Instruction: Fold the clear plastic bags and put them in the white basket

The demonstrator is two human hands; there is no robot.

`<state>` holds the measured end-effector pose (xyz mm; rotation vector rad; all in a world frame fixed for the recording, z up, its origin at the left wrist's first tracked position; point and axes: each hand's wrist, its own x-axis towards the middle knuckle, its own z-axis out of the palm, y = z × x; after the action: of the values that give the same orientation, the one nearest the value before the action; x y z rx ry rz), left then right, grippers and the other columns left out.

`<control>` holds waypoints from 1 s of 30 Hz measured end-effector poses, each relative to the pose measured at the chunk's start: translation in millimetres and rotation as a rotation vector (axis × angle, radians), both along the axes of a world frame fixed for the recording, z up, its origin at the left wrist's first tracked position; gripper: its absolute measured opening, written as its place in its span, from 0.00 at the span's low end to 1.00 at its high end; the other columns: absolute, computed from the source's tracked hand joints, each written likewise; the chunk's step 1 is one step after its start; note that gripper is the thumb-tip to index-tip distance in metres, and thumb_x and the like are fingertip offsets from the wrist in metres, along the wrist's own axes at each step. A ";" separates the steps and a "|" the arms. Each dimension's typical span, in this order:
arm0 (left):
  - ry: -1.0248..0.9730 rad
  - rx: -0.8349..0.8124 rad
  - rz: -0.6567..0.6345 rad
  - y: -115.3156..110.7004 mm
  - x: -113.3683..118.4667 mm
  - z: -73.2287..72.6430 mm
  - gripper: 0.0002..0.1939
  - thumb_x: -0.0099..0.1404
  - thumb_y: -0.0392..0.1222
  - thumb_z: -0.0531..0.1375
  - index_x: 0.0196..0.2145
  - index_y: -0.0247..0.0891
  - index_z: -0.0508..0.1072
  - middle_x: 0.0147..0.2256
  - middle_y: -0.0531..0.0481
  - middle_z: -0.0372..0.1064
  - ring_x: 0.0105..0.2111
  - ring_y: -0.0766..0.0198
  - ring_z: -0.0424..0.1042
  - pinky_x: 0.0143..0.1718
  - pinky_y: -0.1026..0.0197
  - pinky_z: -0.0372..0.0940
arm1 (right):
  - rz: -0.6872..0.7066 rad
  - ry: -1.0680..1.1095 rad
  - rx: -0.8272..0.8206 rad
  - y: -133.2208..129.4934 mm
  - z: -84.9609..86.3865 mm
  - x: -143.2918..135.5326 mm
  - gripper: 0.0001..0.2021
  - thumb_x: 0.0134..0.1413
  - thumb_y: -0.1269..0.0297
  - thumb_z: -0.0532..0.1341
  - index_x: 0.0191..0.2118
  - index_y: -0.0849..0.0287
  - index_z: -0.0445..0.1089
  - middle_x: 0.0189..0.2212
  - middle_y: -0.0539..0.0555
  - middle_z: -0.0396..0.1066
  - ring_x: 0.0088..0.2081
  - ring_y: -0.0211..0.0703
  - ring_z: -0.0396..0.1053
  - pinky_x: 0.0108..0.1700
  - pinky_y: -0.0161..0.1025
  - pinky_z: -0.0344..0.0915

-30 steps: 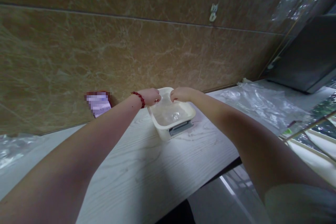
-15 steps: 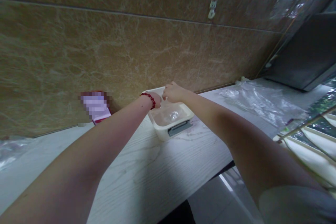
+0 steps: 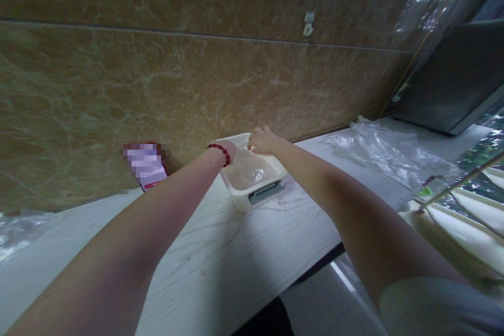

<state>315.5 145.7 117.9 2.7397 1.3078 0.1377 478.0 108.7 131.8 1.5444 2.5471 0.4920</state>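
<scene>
A white plastic box (image 3: 237, 195) with a grey latch on its front side stands on the counter, open at the top. Clear plastic film (image 3: 258, 174) lies inside it and catches the light. At the box's back left rim is my left hand (image 3: 229, 150), a red beaded bracelet around its wrist; its fingers are hidden behind the hand. My right hand (image 3: 263, 139) is over the back right rim, fingers curled together, apparently pinching the film. A little of that film shows between the two hands.
The pale wood-grain counter (image 3: 189, 252) runs along a brown marbled wall (image 3: 177, 84). A blurred-out red-and-white item (image 3: 151, 173) leans there on the left. Crumpled clear plastic (image 3: 386, 149) lies to the right, more plastic (image 3: 23, 231) at far left. A dark appliance (image 3: 452, 79) stands at far right.
My hands have moved slightly apart, the left one to the left along the rim. Its fingers, partly visible before, are now hidden. The whole view has shifted a little.
</scene>
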 end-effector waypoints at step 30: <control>-0.641 -0.052 0.449 -105.5 -176.4 -31.3 0.12 0.51 0.46 0.54 0.30 0.38 0.71 0.30 0.49 0.71 0.31 0.62 0.69 0.33 0.63 0.62 | 0.010 0.786 0.451 -112.3 26.1 -0.8 0.10 0.47 0.69 0.52 0.32 0.60 0.70 0.33 0.54 0.70 0.38 0.42 0.65 0.44 0.39 0.58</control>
<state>139.1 40.3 86.6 2.0255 1.6245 0.9059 477.3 -3.6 157.9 2.2391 3.1584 0.5746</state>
